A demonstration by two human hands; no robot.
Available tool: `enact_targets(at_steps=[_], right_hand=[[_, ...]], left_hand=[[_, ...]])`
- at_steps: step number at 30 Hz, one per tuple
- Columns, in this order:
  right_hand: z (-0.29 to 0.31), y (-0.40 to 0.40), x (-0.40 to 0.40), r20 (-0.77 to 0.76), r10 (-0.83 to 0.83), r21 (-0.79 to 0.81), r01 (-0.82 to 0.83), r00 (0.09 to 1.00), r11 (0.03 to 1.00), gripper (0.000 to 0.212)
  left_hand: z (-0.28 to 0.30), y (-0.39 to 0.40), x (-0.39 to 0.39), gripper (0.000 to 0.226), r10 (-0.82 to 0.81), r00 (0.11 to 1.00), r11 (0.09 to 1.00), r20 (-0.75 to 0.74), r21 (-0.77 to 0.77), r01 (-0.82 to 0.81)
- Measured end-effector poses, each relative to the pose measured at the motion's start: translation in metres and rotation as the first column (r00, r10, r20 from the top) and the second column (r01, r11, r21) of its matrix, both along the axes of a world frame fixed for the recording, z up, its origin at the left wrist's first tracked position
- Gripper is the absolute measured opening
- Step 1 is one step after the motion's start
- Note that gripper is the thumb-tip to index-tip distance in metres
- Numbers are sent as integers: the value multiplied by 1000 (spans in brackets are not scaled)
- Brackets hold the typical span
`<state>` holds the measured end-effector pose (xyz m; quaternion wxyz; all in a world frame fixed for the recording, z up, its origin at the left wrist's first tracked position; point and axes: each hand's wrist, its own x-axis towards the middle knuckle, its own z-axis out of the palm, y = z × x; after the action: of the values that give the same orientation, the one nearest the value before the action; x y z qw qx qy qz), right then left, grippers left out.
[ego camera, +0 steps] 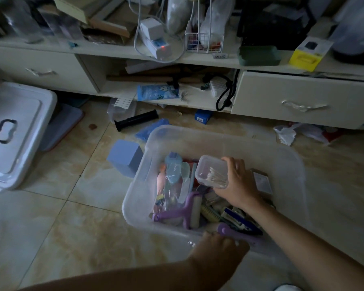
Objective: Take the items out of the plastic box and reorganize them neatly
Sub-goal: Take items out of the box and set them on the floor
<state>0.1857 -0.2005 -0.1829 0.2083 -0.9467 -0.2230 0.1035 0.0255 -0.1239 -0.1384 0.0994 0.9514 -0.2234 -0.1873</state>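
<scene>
Along the far side we saw a long cream cabinet (303, 97) with drawers and an open shelf, its top crowded with boxes, cables and a white wire rack (204, 36). Below it stretched the tiled floor (72, 217), and at the left edge stood a white lidded bin (15, 131) with a dark handle. Near the middle of the floor sat the clear plastic box (219, 143), open on top and filled with small items. Our right hand (237, 183) reached into it from above and gripped a small clear lidded container of cotton swabs (211, 172), fingers curled over its far end and the thumb under its near side, holding it above the other contents. Our left hand (219, 246) was at the box's near rim, fingers curled there beside a purple handle (235, 234); we could not tell whether they held the rim or the handle. Inside the box lay a purple lint roller (187, 213), a pale blue packaged item (172, 171) and a dark blue tool (240, 221). Just left of the box stood a small blue cube-shaped box (126, 156), and further back lay a black tube (137, 119) and a small blue carton (203, 116).
</scene>
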Motion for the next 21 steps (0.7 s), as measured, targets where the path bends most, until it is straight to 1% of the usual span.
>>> enact_targets(at_steps=[1,3,4,5,6,7,8,9,13,14,17,19,21], right_hand=[[3,0,1,2,-6,2,6,1000,1000,88],[9,-1,5,-18,-22,14,22,1000,1000,87],[11,-2,7,-30,-29,22,30,999,999,87],[12,-3,9,-37,-34,29,35,999,999,87],[13,-4,12,-44,-38,33,39,998,999,87],[13,-4,15,-55,-44,38,46,998,998,88],[13,-5,17,-69,-54,48,58,996,997,88],[13,-6,20,-87,-69,59,74,994,996,88],[14,-8,31,-132,-103,85,115,986,990,89],[14,-9,33,-139,-103,80,115,985,990,90],[11,-13,36,-159,-107,62,118,981,991,92],[8,-15,35,-181,-109,73,123,977,990,94],[5,-15,34,-200,-109,73,125,974,989,94]], left_hand=[[2,3,5,35,-2,1000,1000,16,13,2],[4,10,16,25,-46,998,999,53,13,45],[0,11,20,25,-49,995,998,92,34,46],[2,11,22,26,-23,996,998,90,56,18],[3,12,28,28,-10,995,1000,96,3,9],[8,13,35,30,48,993,998,110,-34,-45],[7,14,40,31,90,985,996,144,-39,-85],[3,15,43,33,102,977,994,186,-45,-95],[0,12,51,37,112,970,991,217,-93,-93],[1,11,54,36,99,969,993,228,-83,-83],[-3,8,60,35,100,981,993,168,-75,-88],[0,9,63,32,116,988,988,98,-114,-105],[2,17,71,36,127,992,977,-23,-169,-129]])
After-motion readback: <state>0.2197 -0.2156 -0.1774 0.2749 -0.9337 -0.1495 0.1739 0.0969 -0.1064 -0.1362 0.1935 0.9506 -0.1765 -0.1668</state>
